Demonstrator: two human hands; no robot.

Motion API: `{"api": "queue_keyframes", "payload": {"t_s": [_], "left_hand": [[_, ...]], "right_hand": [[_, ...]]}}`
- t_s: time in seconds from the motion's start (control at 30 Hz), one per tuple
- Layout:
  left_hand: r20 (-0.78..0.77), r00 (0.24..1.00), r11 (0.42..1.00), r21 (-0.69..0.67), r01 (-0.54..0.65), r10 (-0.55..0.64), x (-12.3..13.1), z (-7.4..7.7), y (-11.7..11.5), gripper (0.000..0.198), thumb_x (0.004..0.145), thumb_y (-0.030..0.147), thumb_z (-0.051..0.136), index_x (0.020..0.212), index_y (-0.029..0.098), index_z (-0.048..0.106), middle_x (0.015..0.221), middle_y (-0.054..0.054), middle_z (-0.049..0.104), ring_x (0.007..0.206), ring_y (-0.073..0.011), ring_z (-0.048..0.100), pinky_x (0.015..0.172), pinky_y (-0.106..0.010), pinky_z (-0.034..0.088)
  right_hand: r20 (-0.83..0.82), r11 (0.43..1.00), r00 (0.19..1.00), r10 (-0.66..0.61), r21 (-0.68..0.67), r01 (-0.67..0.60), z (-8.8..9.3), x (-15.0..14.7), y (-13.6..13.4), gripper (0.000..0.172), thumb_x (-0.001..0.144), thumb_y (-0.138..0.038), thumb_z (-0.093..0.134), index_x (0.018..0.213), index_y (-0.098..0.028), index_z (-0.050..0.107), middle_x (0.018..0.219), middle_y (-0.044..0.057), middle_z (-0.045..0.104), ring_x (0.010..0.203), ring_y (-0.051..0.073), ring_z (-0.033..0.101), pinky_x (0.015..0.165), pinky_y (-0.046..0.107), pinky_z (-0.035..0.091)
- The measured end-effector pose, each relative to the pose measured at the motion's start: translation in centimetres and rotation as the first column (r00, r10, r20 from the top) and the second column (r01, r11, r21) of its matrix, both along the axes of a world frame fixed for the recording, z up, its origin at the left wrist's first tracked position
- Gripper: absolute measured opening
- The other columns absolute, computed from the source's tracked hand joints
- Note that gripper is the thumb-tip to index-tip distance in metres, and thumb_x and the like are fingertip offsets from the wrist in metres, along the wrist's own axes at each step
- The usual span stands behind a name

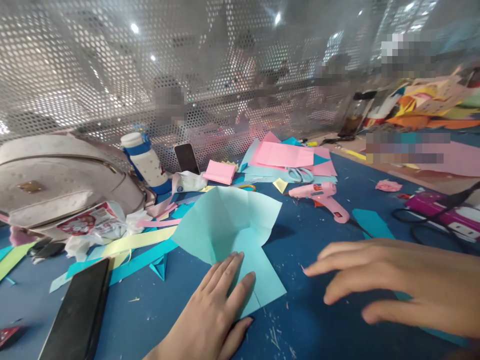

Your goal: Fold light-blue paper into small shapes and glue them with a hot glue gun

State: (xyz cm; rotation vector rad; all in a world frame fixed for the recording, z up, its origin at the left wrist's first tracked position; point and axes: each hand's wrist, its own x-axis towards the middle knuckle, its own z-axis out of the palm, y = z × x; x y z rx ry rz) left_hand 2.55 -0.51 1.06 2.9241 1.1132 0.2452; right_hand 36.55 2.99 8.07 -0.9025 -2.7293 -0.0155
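A light teal sheet of paper [240, 220] stands partly raised on the blue table, creased, with its upper part curving up and a lower flap lying flat. My left hand [217, 305] presses on the near side of this paper, fingers stretched out over its surface. To the right, my right hand [397, 280] hovers above the table with its fingers apart and nothing in them. Beneath that hand a strip of darker blue paper [371, 223] is partly covered. A pink glue gun [322, 197] lies beyond the paper, between the two hands.
A black phone [77, 310] and paper strips [142, 240] lie left, before a pale backpack [56, 170] and a bottle [146, 162]. Scissors [300, 174] rest by stacked pink sheets [285, 154] at the perforated metal screen [210, 65]. A purple power strip [442, 212] sits right.
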Motion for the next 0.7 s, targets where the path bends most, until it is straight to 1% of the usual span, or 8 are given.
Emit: {"api": "queue_keyframes", "payload": {"t_s": [0.13,0.17,0.23,0.33,0.4,0.53,0.63,0.7], "left_hand": [[-0.006,1.000,1.000,-0.023,-0.010,0.010,0.0,0.0,-0.3,0.055,0.095,0.032,0.049,0.146,0.018,0.034,0.156,-0.020,0.028,0.143,-0.0331,0.030,0.106,-0.050,0.044],[-0.009,1.000,0.999,-0.031,-0.010,0.009,0.0,0.0,-0.4,0.055,0.095,0.032,0.049,0.146,0.018,0.033,0.156,-0.020,0.027,0.143,-0.0329,0.029,0.107,-0.050,0.044],[-0.014,1.000,0.999,-0.044,-0.010,0.009,0.0,0.0,-0.5,0.057,0.095,0.032,0.049,0.147,0.018,0.032,0.157,-0.020,0.025,0.144,-0.0326,0.028,0.107,-0.051,0.043],[-0.013,1.000,0.998,-0.054,-0.010,0.009,-0.1,-0.1,-0.4,0.057,0.095,0.033,0.048,0.148,0.019,0.031,0.157,-0.020,0.025,0.143,-0.0327,0.028,0.107,-0.051,0.043],[-0.007,1.000,0.999,-0.054,-0.004,0.004,-0.1,-0.2,-0.2,0.057,0.095,0.034,0.048,0.148,0.019,0.031,0.157,-0.020,0.026,0.143,-0.0332,0.029,0.107,-0.052,0.043],[0.000,1.000,1.000,-0.023,0.007,-0.007,-0.2,-0.2,0.0,0.058,0.093,0.033,0.051,0.146,0.018,0.034,0.156,-0.020,0.029,0.142,-0.0338,0.032,0.106,-0.052,0.043],[-0.025,1.000,0.998,0.062,0.016,-0.015,-0.1,-0.3,-0.1,0.058,0.092,0.032,0.053,0.145,0.015,0.037,0.152,-0.022,0.035,0.138,-0.0352,0.037,0.104,-0.050,0.047],[-0.047,0.999,0.990,0.140,0.010,-0.004,-0.1,-0.4,-0.2,0.057,0.091,0.034,0.053,0.143,0.013,0.040,0.148,-0.025,0.040,0.135,-0.0368,0.042,0.101,-0.049,0.049]], "right_hand": [[0.057,0.983,0.987,0.151,-0.111,-0.144,-0.9,-3.9,0.3,0.032,0.098,-0.028,0.045,0.126,-0.032,0.059,0.124,-0.001,0.065,0.110,0.017,0.060,0.085,0.028,0.050],[0.075,0.979,0.981,0.178,-0.109,-0.170,-1.5,-4.9,0.5,0.034,0.098,-0.029,0.047,0.130,-0.030,0.056,0.127,-0.001,0.063,0.114,0.017,0.058,0.087,0.028,0.049],[0.097,0.983,0.978,0.185,-0.010,-0.185,-3.0,-6.7,1.2,0.039,0.098,-0.033,0.048,0.134,-0.021,0.053,0.128,0.005,0.061,0.114,0.021,0.056,0.089,0.034,0.048],[0.164,0.991,0.984,0.072,0.099,-0.089,-5.3,-8.6,2.1,0.041,0.091,-0.041,0.060,0.125,-0.019,0.058,0.111,0.008,0.065,0.088,0.022,0.059,0.072,0.036,0.047],[0.181,0.988,0.983,0.018,0.145,-0.045,-6.2,-9.4,2.4,0.045,0.087,-0.045,0.064,0.122,-0.017,0.058,0.101,0.006,0.064,0.082,0.021,0.057,0.067,0.035,0.045],[0.176,0.976,0.983,0.048,0.202,-0.084,-6.9,-10.1,2.3,0.053,0.085,-0.046,0.066,0.124,-0.012,0.055,0.093,0.005,0.062,0.082,0.021,0.056,0.066,0.035,0.043],[0.172,0.972,0.984,0.048,0.218,-0.086,-7.2,-10.0,2.0,0.056,0.087,-0.044,0.064,0.130,-0.010,0.052,0.096,0.005,0.063,0.085,0.022,0.056,0.067,0.035,0.044],[0.160,0.970,0.986,0.041,0.229,-0.078,-7.5,-10.0,1.8,0.052,0.090,-0.043,0.060,0.129,-0.010,0.053,0.101,0.007,0.064,0.090,0.023,0.058,0.071,0.037,0.046]]}}
